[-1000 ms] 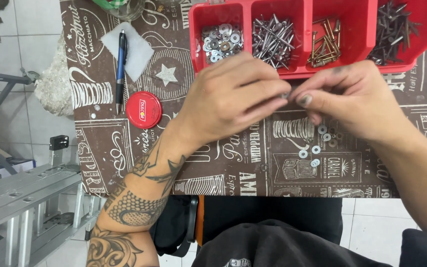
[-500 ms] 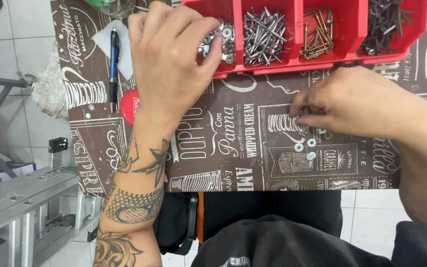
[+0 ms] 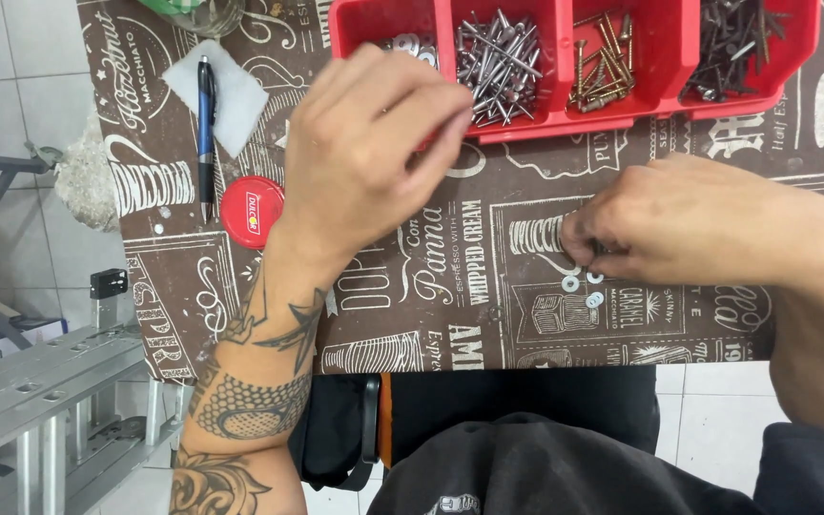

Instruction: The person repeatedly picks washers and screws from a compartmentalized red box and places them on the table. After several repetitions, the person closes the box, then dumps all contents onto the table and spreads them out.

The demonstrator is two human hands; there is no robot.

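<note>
1. Over the patterned tablecloth (image 3: 488, 315), the left hand (image 3: 364, 162) is hovering just in front of the red compartment tray (image 3: 660, 57), its fingers curled together and its fingertips (image 3: 450, 119) pointing toward the tray's near wall; whether anything is pinched in them I cannot tell.
2. Lower and to the right, the right hand (image 3: 698, 224) is resting on the cloth with its fingers closed tightly around something small and dark, too hidden to name.
3. Just beneath that hand, a few small washers (image 3: 586, 288) are lying loose on the cloth, which suggests some pieces are already out of the tray and waiting.
4. Inside the tray, more washers (image 3: 407, 43) are sitting in the leftmost compartment, silver screws (image 3: 503, 57) beside them, brass-coloured screws (image 3: 603, 67) next, and dark screws (image 3: 727, 43) at the far right; all are looking well stocked, so I judge plenty of work is remaining.
5. Off to the left, a pen (image 3: 206, 133) is lying on a white cloth square (image 3: 231, 100), near a red lid (image 3: 252, 212).
</note>
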